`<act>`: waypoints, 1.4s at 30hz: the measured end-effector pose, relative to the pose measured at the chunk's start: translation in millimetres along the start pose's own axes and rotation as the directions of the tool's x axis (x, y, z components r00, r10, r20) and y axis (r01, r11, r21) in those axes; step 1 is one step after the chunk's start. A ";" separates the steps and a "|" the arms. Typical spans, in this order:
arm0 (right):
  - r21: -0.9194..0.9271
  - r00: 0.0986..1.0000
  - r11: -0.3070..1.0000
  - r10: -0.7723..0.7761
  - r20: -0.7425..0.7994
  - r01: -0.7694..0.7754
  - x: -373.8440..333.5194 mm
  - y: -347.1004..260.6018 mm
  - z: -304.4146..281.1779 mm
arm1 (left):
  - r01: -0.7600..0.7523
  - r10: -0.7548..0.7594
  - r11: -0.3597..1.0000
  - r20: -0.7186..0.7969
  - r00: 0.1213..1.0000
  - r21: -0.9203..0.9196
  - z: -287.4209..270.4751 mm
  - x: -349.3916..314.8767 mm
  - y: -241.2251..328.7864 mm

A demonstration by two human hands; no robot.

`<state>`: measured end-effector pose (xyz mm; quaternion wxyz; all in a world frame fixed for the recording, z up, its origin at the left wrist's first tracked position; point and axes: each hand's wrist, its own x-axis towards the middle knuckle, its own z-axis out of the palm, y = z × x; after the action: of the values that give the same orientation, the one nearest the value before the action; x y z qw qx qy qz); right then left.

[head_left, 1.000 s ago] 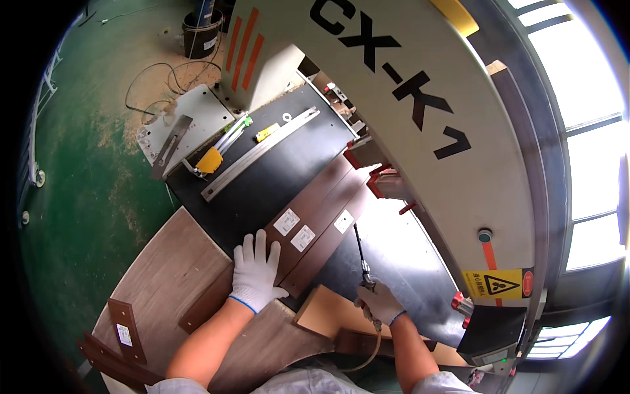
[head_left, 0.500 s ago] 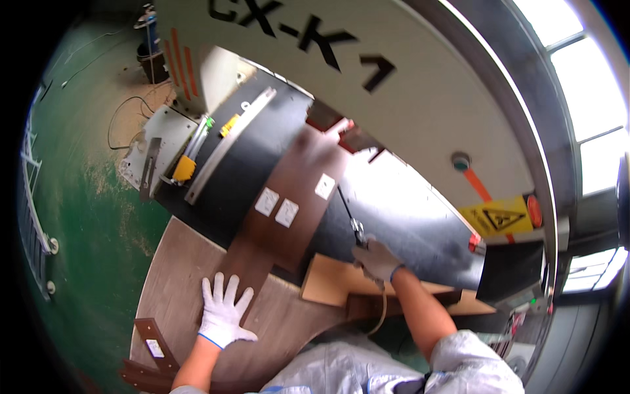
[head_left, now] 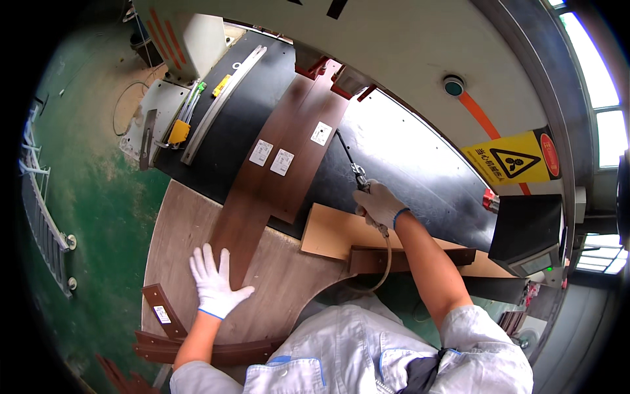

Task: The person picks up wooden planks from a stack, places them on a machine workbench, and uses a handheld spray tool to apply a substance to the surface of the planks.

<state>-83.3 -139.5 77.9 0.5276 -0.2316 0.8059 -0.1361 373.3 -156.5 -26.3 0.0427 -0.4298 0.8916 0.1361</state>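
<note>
My left hand (head_left: 218, 287), in a white glove, is spread open with its fingertips at the near end of a long dark brown board (head_left: 241, 244). That board lies beside a shorter brown board (head_left: 298, 172) on the black machine bed; white labels are on both. My gloved right hand (head_left: 380, 203) grips an air blow gun (head_left: 358, 173) with a long thin nozzle and a hose. The nozzle tip points up beside the shorter board's right edge, near its label. Both boards' far ends reach red clamps (head_left: 321, 69) under the machine's pale housing.
A curved wood-look tabletop (head_left: 177, 243) supports the near side, with narrow brown strips (head_left: 223, 353) on it. Right of the boards lie a tan panel (head_left: 331, 230) and a brown strip (head_left: 407, 260). A metal rail (head_left: 223, 105) and a yellow tape measure (head_left: 178, 132) are at left.
The whole view has shifted, so the machine bed sits higher in the picture. My left hand has slid back toward me along the board. My right hand keeps its hold on the blow gun.
</note>
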 end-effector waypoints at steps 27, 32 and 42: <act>0.464 0.872 0.752 -0.311 -0.377 0.469 -182.1 19.6 33.1 | 0.212 -0.218 0.976 -0.199 0.955 -0.053 -36.2 187.8 108.6; 0.489 0.826 0.667 -0.441 -0.350 0.563 -164.1 60.0 36.9 | 0.378 -0.471 0.882 -0.486 0.737 -0.281 -43.4 50.6 23.2; 0.487 0.902 0.761 -0.389 -0.186 0.429 -176.6 43.6 27.6 | 0.747 -0.810 0.584 -0.175 0.559 -0.318 -22.8 -80.4 -90.0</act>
<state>-8.7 -10.3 185.5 0.4974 -0.2464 0.6882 -0.4672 494.6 -155.6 -7.4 -0.0827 -0.7979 0.5834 0.1274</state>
